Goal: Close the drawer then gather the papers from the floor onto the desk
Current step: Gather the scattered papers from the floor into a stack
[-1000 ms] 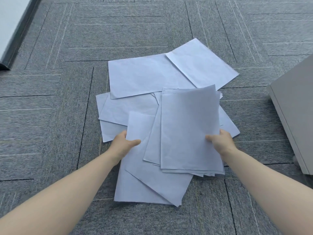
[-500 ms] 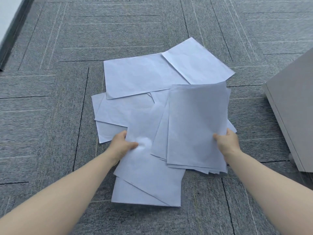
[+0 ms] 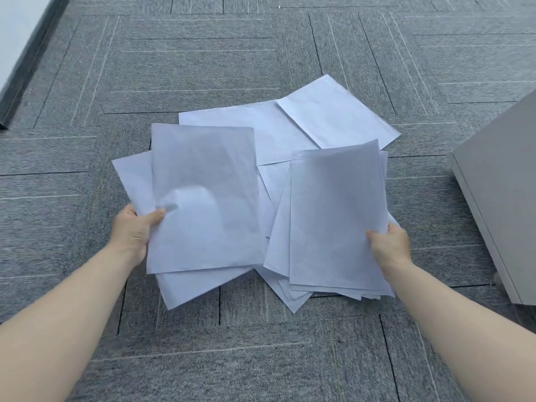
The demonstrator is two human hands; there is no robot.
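Left hand [image 3: 132, 231] pinched a thin white paper sheet [image 3: 203, 195] at its left edge, thumb on top, sheet lifted. Right hand [image 3: 390, 246] gripped a fanned stack of white sheets [image 3: 333, 221] by its right edge. More flat white sheets [image 3: 333, 114] lay behind on grey ribbed carpet tiles [image 3: 203, 62]; grey cabinet [image 3: 504, 181] stood right.
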